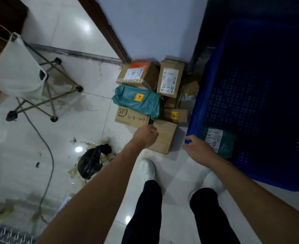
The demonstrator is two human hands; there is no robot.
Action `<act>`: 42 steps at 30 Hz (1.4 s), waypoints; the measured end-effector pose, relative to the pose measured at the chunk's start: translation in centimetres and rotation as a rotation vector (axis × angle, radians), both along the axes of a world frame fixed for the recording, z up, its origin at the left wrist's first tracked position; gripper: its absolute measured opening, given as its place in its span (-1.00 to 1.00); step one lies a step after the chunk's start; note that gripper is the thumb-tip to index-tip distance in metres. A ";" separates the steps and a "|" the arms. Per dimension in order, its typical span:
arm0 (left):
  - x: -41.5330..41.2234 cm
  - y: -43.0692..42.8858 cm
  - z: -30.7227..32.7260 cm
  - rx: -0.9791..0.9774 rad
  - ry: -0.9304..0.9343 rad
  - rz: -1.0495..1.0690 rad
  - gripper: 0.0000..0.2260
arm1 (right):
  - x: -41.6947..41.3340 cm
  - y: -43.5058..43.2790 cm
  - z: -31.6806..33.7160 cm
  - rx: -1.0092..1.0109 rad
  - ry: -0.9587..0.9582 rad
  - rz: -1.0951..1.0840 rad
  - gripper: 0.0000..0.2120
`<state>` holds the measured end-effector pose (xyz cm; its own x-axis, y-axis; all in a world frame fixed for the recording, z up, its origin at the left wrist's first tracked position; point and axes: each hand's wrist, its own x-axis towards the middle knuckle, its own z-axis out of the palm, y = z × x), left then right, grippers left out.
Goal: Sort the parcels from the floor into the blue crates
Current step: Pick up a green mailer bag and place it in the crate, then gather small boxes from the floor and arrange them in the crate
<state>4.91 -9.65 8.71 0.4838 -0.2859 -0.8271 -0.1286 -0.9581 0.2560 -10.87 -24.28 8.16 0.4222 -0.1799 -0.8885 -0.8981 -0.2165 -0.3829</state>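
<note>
floor point(95, 80): parcel pile point(150, 95) against the wall point(150, 29), centre; soft parcel point(138, 101) lying on the marked box point(131, 118) at the pile's left. crate point(194, 124) just right of the pile, one parcel point(219, 141) in it. folding chair point(18, 73) far left; rubbish bag point(92, 162) and cable point(46, 145) nearer, left.

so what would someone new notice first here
The pile of cardboard parcels against the wall, a teal bag lying on top, draws the eye first. Right of it stands a big blue crate holding one teal parcel. On the floor to the left, a black rubbish bag sits amid spilled scraps.
</note>
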 end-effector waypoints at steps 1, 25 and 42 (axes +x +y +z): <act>0.5 0.7 -1.5 0.005 0.005 -0.004 -0.65 | 0.6 1.0 -1.4 -0.003 0.001 -0.003 -0.50; 0.0 8.3 -26.8 -0.062 0.247 0.199 -0.46 | 4.5 8.7 -27.6 0.039 0.232 -0.491 -0.34; -2.3 7.9 -11.0 -0.088 0.114 0.252 -0.54 | 2.7 7.8 -10.2 0.214 0.186 -0.532 -0.19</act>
<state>2.56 -1.72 -2.29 0.4540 -0.2416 -0.8577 0.1446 -0.9298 0.3384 -8.15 -16.47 -2.02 0.1576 -0.1332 -0.9785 -0.9181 0.3452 -0.1949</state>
